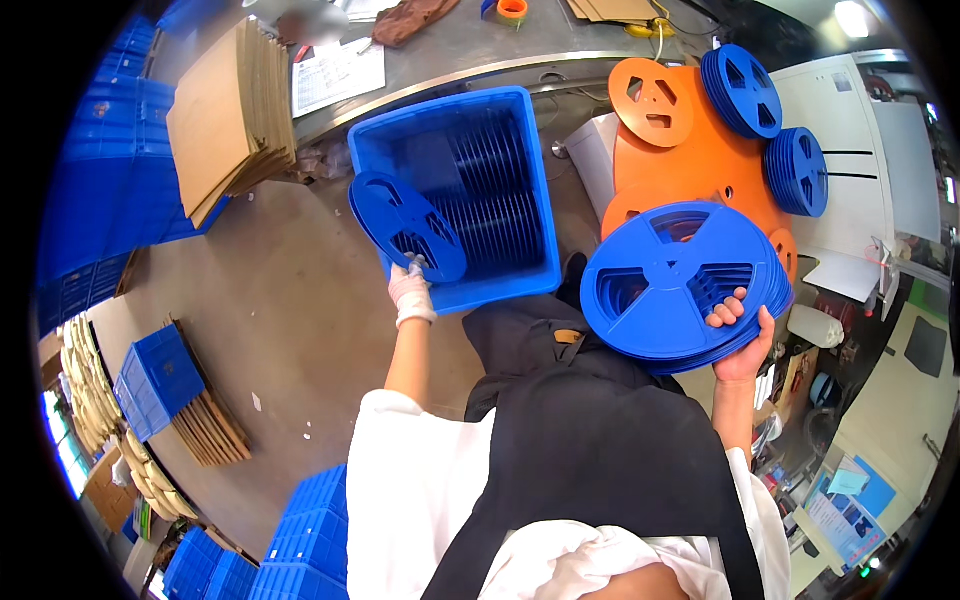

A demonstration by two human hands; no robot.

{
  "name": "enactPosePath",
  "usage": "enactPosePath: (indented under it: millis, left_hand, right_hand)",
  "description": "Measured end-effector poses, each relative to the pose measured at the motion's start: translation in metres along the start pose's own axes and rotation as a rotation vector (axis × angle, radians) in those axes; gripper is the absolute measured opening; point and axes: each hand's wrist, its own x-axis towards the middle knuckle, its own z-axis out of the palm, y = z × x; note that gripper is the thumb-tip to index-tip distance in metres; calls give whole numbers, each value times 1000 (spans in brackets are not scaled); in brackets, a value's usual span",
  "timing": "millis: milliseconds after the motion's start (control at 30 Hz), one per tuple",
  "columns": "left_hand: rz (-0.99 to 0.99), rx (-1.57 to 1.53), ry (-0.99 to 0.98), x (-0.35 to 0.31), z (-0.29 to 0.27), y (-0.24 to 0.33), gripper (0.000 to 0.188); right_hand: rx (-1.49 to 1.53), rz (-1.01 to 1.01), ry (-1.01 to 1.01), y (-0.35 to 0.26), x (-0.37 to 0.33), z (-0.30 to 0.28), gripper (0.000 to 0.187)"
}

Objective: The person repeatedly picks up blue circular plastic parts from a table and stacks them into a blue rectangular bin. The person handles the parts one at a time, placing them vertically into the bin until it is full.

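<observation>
My left hand (411,295), in a pale glove, pinches the lower edge of a blue plastic reel (380,203). That reel is tilted over the left rim of a blue bin (548,190). Inside the bin several blue reels (488,232) stand on edge in two rows. On the right, the fingers of my bare right hand (738,335) wrap through an opening of a stack of blue reels (665,325). This stack is held in front of my body, its top reel facing up with three wide cut-outs.
Beyond the stack is an orange surface (655,170) with an orange reel (645,115) and two stacks of blue reels (738,95). A metal-edged workbench (450,45) runs along the back. Cardboard sheets (225,115) and blue crates (105,180) stand at the left.
</observation>
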Motion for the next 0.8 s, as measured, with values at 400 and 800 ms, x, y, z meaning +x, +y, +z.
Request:
enactPosePath:
  millis: [400, 800]
  left_hand:
    - [258, 452, -74, 87, 86, -27, 12]
    - [-4, 594, -327, -11, 88, 63, 89]
  right_hand:
    - [-7, -67, 74, 0, -9, -7, 41]
    - [59, -43, -152, 1, -14, -13, 37]
